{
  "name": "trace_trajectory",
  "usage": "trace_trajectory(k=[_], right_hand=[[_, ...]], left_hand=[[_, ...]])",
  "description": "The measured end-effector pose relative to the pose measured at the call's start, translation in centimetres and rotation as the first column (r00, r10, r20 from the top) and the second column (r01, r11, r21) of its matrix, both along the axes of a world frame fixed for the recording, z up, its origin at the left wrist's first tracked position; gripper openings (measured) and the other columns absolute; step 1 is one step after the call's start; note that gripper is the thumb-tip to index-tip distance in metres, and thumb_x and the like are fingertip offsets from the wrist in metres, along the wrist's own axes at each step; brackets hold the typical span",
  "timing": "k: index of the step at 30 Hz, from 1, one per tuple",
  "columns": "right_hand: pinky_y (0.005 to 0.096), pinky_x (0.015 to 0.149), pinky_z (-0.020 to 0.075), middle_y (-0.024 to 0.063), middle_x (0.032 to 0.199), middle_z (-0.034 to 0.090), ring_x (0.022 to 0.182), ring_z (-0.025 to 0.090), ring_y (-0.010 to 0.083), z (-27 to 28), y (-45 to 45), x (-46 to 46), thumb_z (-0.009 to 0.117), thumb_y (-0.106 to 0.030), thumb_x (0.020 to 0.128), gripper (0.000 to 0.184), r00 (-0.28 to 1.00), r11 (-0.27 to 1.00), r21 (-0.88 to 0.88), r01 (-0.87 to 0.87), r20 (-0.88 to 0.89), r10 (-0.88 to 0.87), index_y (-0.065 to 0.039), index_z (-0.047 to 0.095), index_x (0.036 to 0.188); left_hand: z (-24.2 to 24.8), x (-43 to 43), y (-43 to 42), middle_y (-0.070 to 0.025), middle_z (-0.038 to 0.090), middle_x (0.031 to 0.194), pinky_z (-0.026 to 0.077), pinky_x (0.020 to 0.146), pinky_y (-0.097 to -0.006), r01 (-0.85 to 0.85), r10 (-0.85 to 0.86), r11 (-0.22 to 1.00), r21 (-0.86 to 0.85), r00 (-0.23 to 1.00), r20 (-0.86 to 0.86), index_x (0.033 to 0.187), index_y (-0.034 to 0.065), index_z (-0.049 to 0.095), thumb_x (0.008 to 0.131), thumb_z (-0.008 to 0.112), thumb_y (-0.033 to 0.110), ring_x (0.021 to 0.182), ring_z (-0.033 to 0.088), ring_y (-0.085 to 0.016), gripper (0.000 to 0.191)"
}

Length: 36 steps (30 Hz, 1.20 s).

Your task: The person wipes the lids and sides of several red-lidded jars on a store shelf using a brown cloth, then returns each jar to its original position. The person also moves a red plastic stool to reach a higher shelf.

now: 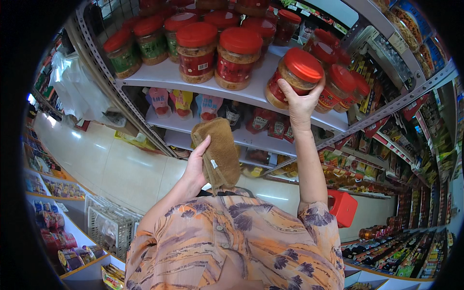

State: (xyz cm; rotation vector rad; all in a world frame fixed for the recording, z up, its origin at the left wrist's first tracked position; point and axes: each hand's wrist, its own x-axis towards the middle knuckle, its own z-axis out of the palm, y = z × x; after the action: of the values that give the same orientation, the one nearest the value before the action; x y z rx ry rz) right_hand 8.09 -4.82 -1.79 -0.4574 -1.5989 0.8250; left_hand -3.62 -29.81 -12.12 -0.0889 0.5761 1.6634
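Observation:
My right hand [304, 99] grips a clear plastic jar [281, 87] with a red screw lid and a red label, at the front edge of the metal shelf [163, 78]. Its lid tilts toward me. A folded brown cloth [221, 152] is in my left hand [195, 166], held in front of my chest with the thumb on top; a small white tag shows on it. Left of the gripped jar stand two more red-labelled jars [237, 67], and green-labelled jars [123, 59] stand at the far left. More red-lidded jars [333, 88] crowd its right side.
Sauce pouches [181, 103] and Heinz packets [259, 121] occupy the shelf below. A perforated metal upright [108, 61] stands at left, beside hanging clear plastic bags [79, 87]. White plastic baskets [108, 224] are behind me at left, a red plastic stool [342, 208] at right.

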Motion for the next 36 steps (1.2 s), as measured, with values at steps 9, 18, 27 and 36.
trace_trajectory(k=[9, 18, 27, 36], right_hand=[[0.0404, 0.108, 0.0411, 0.0196, 0.138, 0.050, 0.125, 0.053, 0.0296, 1.2, 1.4, 1.2, 0.090, -0.030, 0.070, 0.105, 0.995, 0.996, 0.085, -0.003, 0.103, -0.005, 0.001, 0.028, 0.149], [0.0425, 0.103, 0.0462, 0.0276, 0.130, 0.057, 0.121, 0.058, 0.0373, 7.0, 2.2, 2.7, 0.083, -0.050, 0.070, 0.090, 0.814, 0.948, 0.316, 0.047, 0.537, -0.219, 0.006, 0.053, 0.135], [0.0411, 0.106, 0.0436, 0.0232, 0.135, 0.056, 0.124, 0.055, 0.0354, 9.9, 2.9, 2.3, 0.082, -0.052, 0.071, 0.090, 0.636, 0.945, 0.322, -0.054, 0.741, -0.216, 0.001, 0.053, 0.138], [0.0430, 0.107, 0.0421, 0.0210, 0.132, 0.059, 0.122, 0.055, 0.0350, 10.6, 4.0, 2.9, 0.082, -0.052, 0.072, 0.085, 0.593, 0.893, 0.444, -0.078, 0.741, -0.316, -0.004, 0.056, 0.138]], left_hand=[[-1.8, -0.8, -0.7, -0.0128, 0.061, 0.130, 0.049, 0.101, -0.0523, -0.037, 0.037, 0.999, 0.009, 0.999, -0.004, 0.139, 0.0085, 0.049, 0.098, 0.059, 0.041, 0.118, 0.060, -0.030, 0.053], [-2.5, -1.1, -1.0, -0.0139, 0.062, 0.129, 0.048, 0.102, -0.0520, 0.014, -0.014, 1.000, -0.010, 1.000, 0.026, 0.138, 0.0083, 0.051, 0.099, 0.057, 0.043, 0.119, 0.060, -0.030, 0.052], [-2.2, -1.0, -1.7, -0.0138, 0.062, 0.128, 0.049, 0.102, -0.0502, 0.033, -0.033, 0.999, -0.010, 0.999, 0.012, 0.137, 0.0076, 0.051, 0.100, 0.056, 0.042, 0.117, 0.061, -0.030, 0.051], [-2.2, -1.3, -1.7, -0.0132, 0.063, 0.126, 0.049, 0.101, -0.0500, 0.005, -0.005, 1.000, -0.015, 1.000, 0.005, 0.136, 0.0077, 0.051, 0.100, 0.056, 0.042, 0.116, 0.062, -0.029, 0.050]])
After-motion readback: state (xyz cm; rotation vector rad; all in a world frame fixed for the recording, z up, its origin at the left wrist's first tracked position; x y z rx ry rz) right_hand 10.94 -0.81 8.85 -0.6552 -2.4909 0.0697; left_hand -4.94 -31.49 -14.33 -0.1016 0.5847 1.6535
